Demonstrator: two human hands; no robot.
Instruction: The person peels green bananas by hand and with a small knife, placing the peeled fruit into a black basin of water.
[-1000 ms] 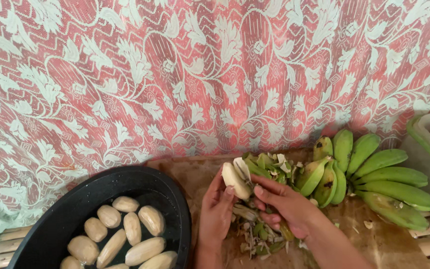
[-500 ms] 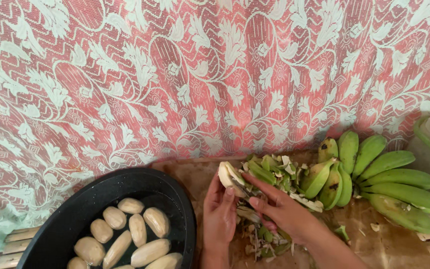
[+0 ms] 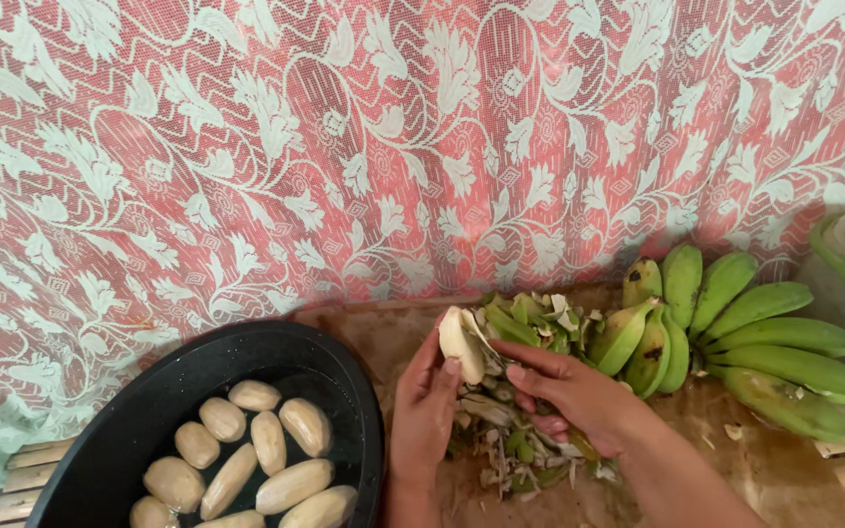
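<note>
Behind everything hangs a red-and-white lace curtain (image 3: 344, 147). Lower left sits a black basin (image 3: 149, 411) with water and peeled bananas (image 3: 256, 460) in it. On the desk (image 3: 775, 460), off to the right, lies a green bunch (image 3: 735, 332), and a heap of peels (image 3: 520, 430) sits in the middle. Over that heap, the left hand (image 3: 424, 411) has its fingers wrapped around a half-peeled banana (image 3: 462, 344), held upright. The right hand (image 3: 569, 391) is just beside it, fingers curled at the peel strip, thumb touching the fruit.
</note>
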